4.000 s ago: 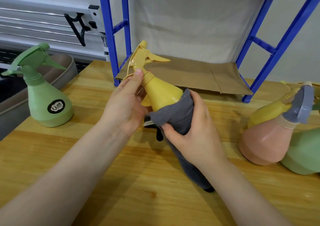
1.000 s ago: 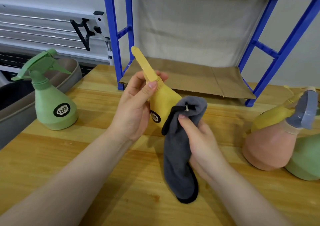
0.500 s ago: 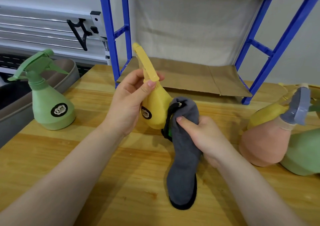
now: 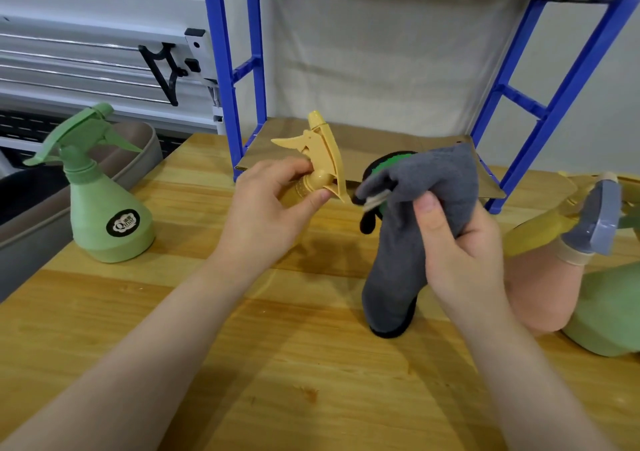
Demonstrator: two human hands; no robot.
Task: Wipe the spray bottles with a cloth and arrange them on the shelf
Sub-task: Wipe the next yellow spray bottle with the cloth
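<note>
My left hand (image 4: 273,208) grips the neck of a yellow spray bottle (image 4: 320,154), whose body is mostly hidden behind that hand. Its trigger head points up, nozzle to the left. My right hand (image 4: 457,246) holds a grey cloth (image 4: 415,215) bunched just right of the bottle's head; the cloth hangs down to the wooden table (image 4: 242,364). A green spray bottle (image 4: 104,208) stands upright at the left. At the right lie a pink bottle with a grey-blue head (image 4: 547,277), another yellow bottle (image 4: 540,229) and a green one (image 4: 609,315).
The blue shelf frame (image 4: 228,70) stands at the back of the table, its lowest level lined with brown cardboard (image 4: 381,146). A grey-brown tub (image 4: 135,160) sits beyond the table's left edge. A black bracket (image 4: 166,70) hangs on the white wall rail.
The yellow bottle has been turned so its head stands upright with the nozzle to the left. My right hand has lifted the cloth from the bottle's body to beside its head.
</note>
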